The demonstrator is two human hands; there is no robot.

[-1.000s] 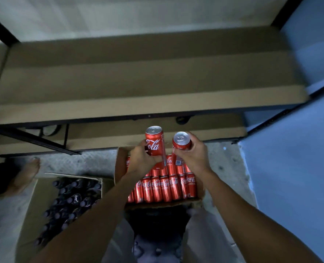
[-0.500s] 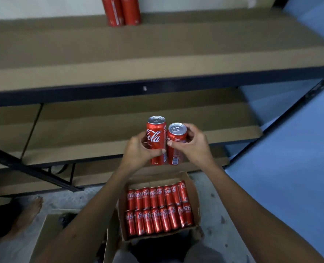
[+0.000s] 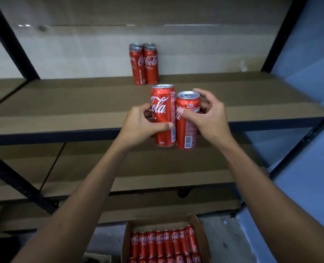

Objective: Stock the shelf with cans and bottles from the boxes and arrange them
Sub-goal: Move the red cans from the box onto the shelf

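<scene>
My left hand (image 3: 140, 124) grips a tall red cola can (image 3: 163, 114), and my right hand (image 3: 210, 118) grips a second red can (image 3: 186, 122) right beside it. Both cans are upright, touching side by side, held in front of the edge of the upper brown shelf (image 3: 81, 103). Several red cans (image 3: 145, 64) stand in a tight group at the back of that shelf. Below, on the floor, an open cardboard box (image 3: 128, 236) holds rows of red cans (image 3: 163, 243).
Black metal uprights (image 3: 11, 40) and a diagonal brace (image 3: 18, 183) frame the shelving. A lower brown shelf (image 3: 81, 168) lies beneath the upper one. A blue wall (image 3: 309, 130) closes off the right side.
Both hands have lifted the two cans from above the box up to the level of the upper shelf. The view has tilted upward, showing the cans at the shelf's back.
</scene>
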